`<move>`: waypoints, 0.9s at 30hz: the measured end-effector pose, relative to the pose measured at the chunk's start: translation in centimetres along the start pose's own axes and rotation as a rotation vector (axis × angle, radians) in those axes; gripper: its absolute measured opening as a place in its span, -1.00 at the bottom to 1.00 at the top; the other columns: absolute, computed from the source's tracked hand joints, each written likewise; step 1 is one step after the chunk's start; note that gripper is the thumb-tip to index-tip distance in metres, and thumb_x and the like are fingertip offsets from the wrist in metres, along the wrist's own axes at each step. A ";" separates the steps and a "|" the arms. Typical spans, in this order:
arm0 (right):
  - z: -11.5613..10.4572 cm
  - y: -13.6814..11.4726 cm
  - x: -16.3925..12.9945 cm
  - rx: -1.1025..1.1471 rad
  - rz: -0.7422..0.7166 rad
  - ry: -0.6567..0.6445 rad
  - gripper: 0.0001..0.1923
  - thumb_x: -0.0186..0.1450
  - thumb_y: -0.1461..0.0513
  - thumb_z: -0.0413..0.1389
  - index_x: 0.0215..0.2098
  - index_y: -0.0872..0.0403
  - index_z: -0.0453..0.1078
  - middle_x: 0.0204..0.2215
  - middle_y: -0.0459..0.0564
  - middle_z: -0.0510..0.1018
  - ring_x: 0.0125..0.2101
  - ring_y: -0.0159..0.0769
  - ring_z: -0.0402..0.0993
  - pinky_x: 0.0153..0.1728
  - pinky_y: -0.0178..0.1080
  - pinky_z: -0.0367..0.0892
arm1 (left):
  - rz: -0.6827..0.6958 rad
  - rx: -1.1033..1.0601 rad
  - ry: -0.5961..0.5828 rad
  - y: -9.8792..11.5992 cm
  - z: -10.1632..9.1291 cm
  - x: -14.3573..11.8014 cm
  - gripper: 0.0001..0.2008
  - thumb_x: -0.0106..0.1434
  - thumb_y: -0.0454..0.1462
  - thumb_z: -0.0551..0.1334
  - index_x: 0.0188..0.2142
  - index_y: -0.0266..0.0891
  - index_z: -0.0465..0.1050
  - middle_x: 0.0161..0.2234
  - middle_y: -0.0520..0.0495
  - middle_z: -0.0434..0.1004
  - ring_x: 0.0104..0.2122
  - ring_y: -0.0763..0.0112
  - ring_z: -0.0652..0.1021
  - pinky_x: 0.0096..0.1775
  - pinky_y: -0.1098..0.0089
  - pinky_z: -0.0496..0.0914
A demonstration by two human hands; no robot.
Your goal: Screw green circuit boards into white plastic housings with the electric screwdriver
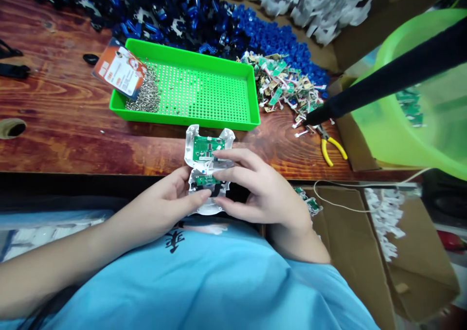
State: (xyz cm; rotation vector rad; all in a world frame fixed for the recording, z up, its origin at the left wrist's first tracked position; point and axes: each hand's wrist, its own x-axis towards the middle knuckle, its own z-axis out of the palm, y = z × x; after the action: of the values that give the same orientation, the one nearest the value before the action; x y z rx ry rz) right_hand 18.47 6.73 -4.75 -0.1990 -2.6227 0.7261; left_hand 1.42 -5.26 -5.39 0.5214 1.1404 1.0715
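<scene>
A white plastic shell [189,147] lies opened out in two halves at the table's front edge. In its upper half sits a green circuit board [201,148]; the lower half holds a second green board [205,179] and a dark part. My left hand [178,193] grips the lower half from the left, thumb across its front. From the right, my right hand [255,184] has its thumb at the lower half, with fingertips on the boards and the shell's rim. Whether the right fingers pinch a small piece or wire is too small to make out.
Behind the shell stands a green perforated tray [186,120] with many screws [146,94] and a printed card [122,72]. Yellow-handled pliers [330,147], piled wired circuit boards [277,82] and blue plastic parts [284,38] lie beyond. A black rod-shaped tool [386,72] slants in from the right, before a green tub [368,135].
</scene>
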 end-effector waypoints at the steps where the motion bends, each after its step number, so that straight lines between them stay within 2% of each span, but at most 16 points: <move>1: -0.2 -0.3 0.0 -0.036 -0.016 -0.015 -0.74 0.27 0.16 0.16 -0.12 0.13 0.40 0.11 0.25 0.39 0.10 -0.18 0.39 0.08 -0.11 0.43 | 0.025 0.034 0.023 0.0 0.2 0.0 -0.62 0.19 -0.20 0.34 0.01 -0.16 0.46 -0.01 -0.11 0.60 0.01 0.11 0.56 -0.01 0.28 0.48; 4: -0.8 -0.7 0.1 -0.132 -0.066 -0.059 -0.75 0.30 0.19 0.11 -0.09 0.15 0.39 0.19 0.30 0.32 0.17 -0.10 0.33 0.10 -0.03 0.41 | 0.111 0.114 0.056 0.0 0.5 0.0 -0.63 0.23 -0.18 0.30 0.03 -0.17 0.45 0.05 -0.11 0.56 0.06 0.11 0.52 0.04 0.29 0.43; 7: -1.0 -0.9 -0.2 -0.165 -0.107 -0.065 -0.66 0.32 0.18 0.10 0.02 0.14 0.33 0.21 0.28 0.30 0.21 -0.07 0.27 0.15 0.02 0.37 | 0.181 0.171 0.071 -0.2 0.6 -0.1 -0.60 0.28 -0.18 0.26 0.09 -0.16 0.39 0.13 -0.09 0.49 0.09 0.14 0.49 0.08 0.32 0.39; 10: -0.5 -1.3 -0.6 -0.115 -0.077 0.046 -0.63 0.30 0.21 0.14 0.06 0.11 0.30 0.17 0.24 0.35 0.20 -0.12 0.29 0.18 0.01 0.34 | 0.219 0.184 0.057 -0.1 0.6 -0.4 -0.59 0.31 -0.21 0.23 0.14 -0.07 0.33 0.15 0.00 0.47 0.10 0.20 0.47 0.05 0.39 0.40; 12: 0.3 -1.7 -0.9 -0.019 0.046 0.248 -0.68 0.27 0.27 0.16 0.00 0.08 0.35 0.07 0.18 0.43 0.14 -0.17 0.35 0.15 -0.05 0.38 | 0.260 0.186 0.064 -0.1 0.7 -0.5 -0.56 0.31 -0.24 0.23 0.17 -0.02 0.29 0.16 0.04 0.46 0.13 0.24 0.45 0.08 0.41 0.38; 14: 1.4 -2.0 -1.2 0.160 0.240 0.427 -0.76 0.27 0.30 0.15 -0.08 0.05 0.37 -0.04 0.10 0.45 0.01 -0.25 0.43 0.02 -0.14 0.47 | 0.305 0.215 0.102 -0.2 0.7 -0.4 -0.54 0.32 -0.24 0.22 0.20 -0.03 0.24 0.16 0.03 0.45 0.14 0.26 0.44 0.13 0.40 0.33; 16: 2.3 -2.3 -1.4 0.375 0.411 0.488 -0.82 0.30 0.27 0.13 -0.11 0.03 0.34 -0.13 0.03 0.43 -0.13 -0.34 0.47 -0.12 -0.24 0.52 | 0.332 0.261 0.135 -0.3 0.7 -0.3 -0.52 0.33 -0.23 0.21 0.22 -0.07 0.22 0.16 -0.01 0.45 0.13 0.27 0.44 0.16 0.38 0.30; 18: 2.9 -2.4 -1.4 0.497 0.483 0.468 -0.82 0.32 0.23 0.11 -0.10 0.04 0.31 -0.15 0.00 0.40 -0.21 -0.40 0.48 -0.18 -0.30 0.52 | 0.334 0.295 0.153 -0.5 0.7 -0.3 -0.51 0.32 -0.22 0.22 0.22 -0.09 0.21 0.16 -0.02 0.45 0.13 0.25 0.44 0.18 0.35 0.28; 20: 3.1 -2.4 -1.3 0.414 0.410 0.472 -0.80 0.30 0.24 0.14 -0.11 0.04 0.32 -0.16 0.01 0.41 -0.16 -0.36 0.47 -0.13 -0.26 0.51 | 0.333 0.302 0.165 -0.5 0.7 -0.2 -0.50 0.30 -0.21 0.25 0.21 -0.08 0.23 0.15 -0.02 0.45 0.13 0.23 0.44 0.18 0.34 0.29; 23: 3.1 -2.5 -0.9 0.121 0.236 0.461 -0.77 0.24 0.27 0.20 -0.13 0.05 0.37 -0.14 0.07 0.46 -0.07 -0.28 0.45 -0.04 -0.20 0.48 | 0.329 0.290 0.188 -0.3 0.8 -0.2 -0.54 0.31 -0.19 0.23 0.18 -0.05 0.27 0.15 0.01 0.45 0.13 0.24 0.45 0.17 0.36 0.30; 27: 3.2 -2.5 -0.6 -0.058 0.175 0.440 -0.74 0.22 0.28 0.22 -0.12 0.12 0.39 -0.16 0.13 0.51 -0.11 -0.31 0.49 -0.08 -0.27 0.50 | 0.343 0.261 0.221 0.1 1.1 -0.1 -0.60 0.32 -0.23 0.21 0.15 -0.05 0.30 0.14 0.04 0.46 0.13 0.28 0.44 0.17 0.41 0.29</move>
State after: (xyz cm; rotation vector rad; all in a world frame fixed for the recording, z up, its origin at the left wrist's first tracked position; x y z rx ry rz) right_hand 17.62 2.99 -6.15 -0.5456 -2.2235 0.5831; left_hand 2.37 -5.15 -4.88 0.8426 1.4302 1.3059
